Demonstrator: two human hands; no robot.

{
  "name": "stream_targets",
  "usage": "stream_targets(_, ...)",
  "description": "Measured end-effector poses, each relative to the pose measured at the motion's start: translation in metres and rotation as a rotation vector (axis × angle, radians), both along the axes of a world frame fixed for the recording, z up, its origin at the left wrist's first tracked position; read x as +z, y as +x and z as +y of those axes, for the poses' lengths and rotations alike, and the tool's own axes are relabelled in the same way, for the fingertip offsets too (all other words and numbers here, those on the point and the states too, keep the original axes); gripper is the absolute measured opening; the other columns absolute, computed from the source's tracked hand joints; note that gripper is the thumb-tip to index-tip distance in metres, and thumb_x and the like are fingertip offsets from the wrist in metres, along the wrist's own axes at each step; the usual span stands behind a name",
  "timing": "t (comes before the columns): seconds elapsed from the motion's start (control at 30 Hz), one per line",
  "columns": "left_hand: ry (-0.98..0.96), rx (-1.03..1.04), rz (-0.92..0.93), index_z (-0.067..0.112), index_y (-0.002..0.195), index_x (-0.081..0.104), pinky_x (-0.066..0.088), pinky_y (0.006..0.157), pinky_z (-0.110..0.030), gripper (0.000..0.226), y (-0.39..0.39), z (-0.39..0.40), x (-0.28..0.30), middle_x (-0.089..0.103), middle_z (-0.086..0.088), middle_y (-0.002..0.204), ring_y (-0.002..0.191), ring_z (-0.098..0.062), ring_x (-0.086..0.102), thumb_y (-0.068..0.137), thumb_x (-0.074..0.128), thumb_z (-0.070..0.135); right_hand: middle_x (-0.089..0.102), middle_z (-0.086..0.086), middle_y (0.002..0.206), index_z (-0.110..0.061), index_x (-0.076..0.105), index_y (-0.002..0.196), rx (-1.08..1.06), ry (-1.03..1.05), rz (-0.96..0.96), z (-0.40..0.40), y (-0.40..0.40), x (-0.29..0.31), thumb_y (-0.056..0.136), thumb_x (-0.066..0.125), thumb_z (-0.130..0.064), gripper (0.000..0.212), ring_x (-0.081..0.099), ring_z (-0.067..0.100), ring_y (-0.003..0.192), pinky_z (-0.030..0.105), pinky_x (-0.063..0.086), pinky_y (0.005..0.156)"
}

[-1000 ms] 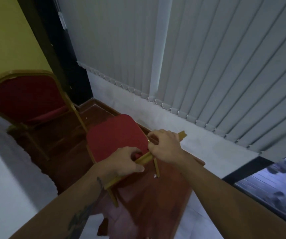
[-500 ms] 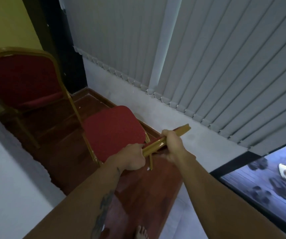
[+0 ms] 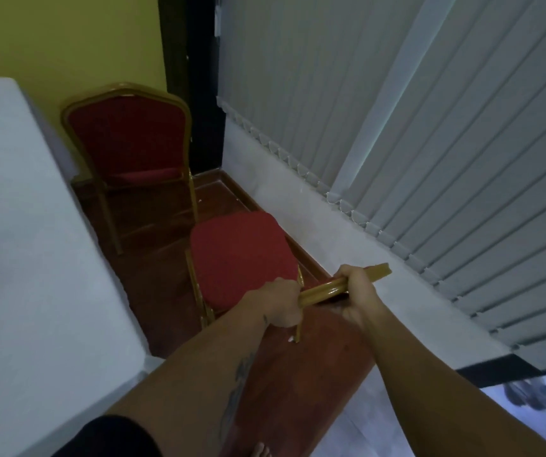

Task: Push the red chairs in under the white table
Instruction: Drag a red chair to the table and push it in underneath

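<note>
Both hands grip the gold top rail (image 3: 344, 286) of the near red chair (image 3: 238, 255), seen from above and behind its backrest. The left hand (image 3: 279, 303) has its fingers curled shut around the rail's left part, and the right hand (image 3: 357, 293) has its fingers clamped on the rail further right, with the rail's end sticking out past the knuckles. This chair's red seat points away from the person and stands on the dark wooden floor (image 3: 314, 364), beside the long right edge of the white bench (image 3: 34, 258) but not under it. A second red chair (image 3: 129, 143) stands further off near the bench's far right corner, its backrest upright and its seat turned toward the bench's end. Grey vertical blinds (image 3: 429, 127) hang along the right, above a pale ledge.
</note>
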State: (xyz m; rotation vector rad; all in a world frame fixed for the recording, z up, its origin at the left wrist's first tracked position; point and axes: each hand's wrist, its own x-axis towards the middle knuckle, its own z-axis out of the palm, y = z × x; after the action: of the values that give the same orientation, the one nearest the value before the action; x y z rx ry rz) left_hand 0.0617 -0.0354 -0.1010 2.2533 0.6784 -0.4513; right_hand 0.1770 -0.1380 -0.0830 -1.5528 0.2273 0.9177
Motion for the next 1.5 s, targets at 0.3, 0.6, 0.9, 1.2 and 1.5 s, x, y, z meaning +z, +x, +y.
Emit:
stream_targets(0.3, 0.074, 0.053, 0.061, 0.014, 0.134, 0.059, 0.054, 0.086, -0.04, 0.049, -0.03, -0.001, 0.014, 0.062, -0.014, 0.127, 0.111, -0.036, 0.063, 0.085, 0.058, 0.02, 0.051, 0.013, 0.079, -0.007, 0.047, 0.09, 0.163, 0.015, 0.032, 0.015, -0.011, -0.004, 0.086, 0.054, -0.004, 0.008, 0.06, 0.032, 0.074, 0.051, 0.058, 0.057)
stream_targets(0.6, 0.137, 0.138, 0.145, 0.013, 0.128, 0.061, 0.051, 0.079, -0.034, 0.042, -0.026, 0.004, 0.029, 0.065, -0.012, 0.121, 0.108, -0.031, 0.065, 0.086, 0.058, 0.021, 0.047, 0.008, 0.066, -0.009, 0.046, 0.08, 0.323, 0.042, 0.039, 0.046, 0.008, -0.01, 0.08, 0.054, -0.002, 0.011, 0.055, 0.028, 0.061, 0.058, 0.059, 0.079)
stream_targets(0.9, 0.145, 0.273, 0.281, 0.015, 0.12, 0.063, 0.058, 0.08, -0.039, 0.048, 0.035, 0.018, 0.035, 0.064, -0.003, 0.102, 0.091, -0.023, 0.065, 0.074, 0.073, 0.027, 0.06, 0.016, 0.083, -0.007, 0.052, 0.086, 0.584, 0.023, 0.049, 0.077, 0.074, -0.014, 0.078, 0.056, -0.009, 0.009, 0.065, 0.037, 0.083, 0.053, 0.06, 0.073)
stream_targets(1.2, 0.111, 0.437, 0.222, 0.019, 0.128, 0.063, 0.059, 0.088, -0.042, 0.057, 0.061, 0.016, 0.031, 0.066, -0.005, 0.109, 0.096, -0.024, 0.066, 0.074, 0.071, 0.033, 0.065, 0.016, 0.088, -0.009, 0.058, 0.086, 0.738, -0.031, 0.002, 0.098, 0.117, -0.013, 0.074, 0.062, -0.018, 0.016, 0.068, 0.036, 0.091, 0.051, 0.059, 0.082)
stream_targets(1.5, -0.006, 0.543, 0.153, 0.023, 0.148, 0.047, 0.056, 0.09, -0.037, 0.072, 0.063, 0.025, 0.017, 0.06, -0.005, 0.12, 0.103, -0.025, 0.062, 0.078, 0.065, 0.025, 0.07, 0.025, 0.105, -0.001, 0.062, 0.11, 0.664, 0.052, 0.178, 0.115, 0.144, -0.018, 0.09, 0.066, -0.039, 0.043, 0.068, 0.047, 0.104, 0.071, 0.051, 0.09)
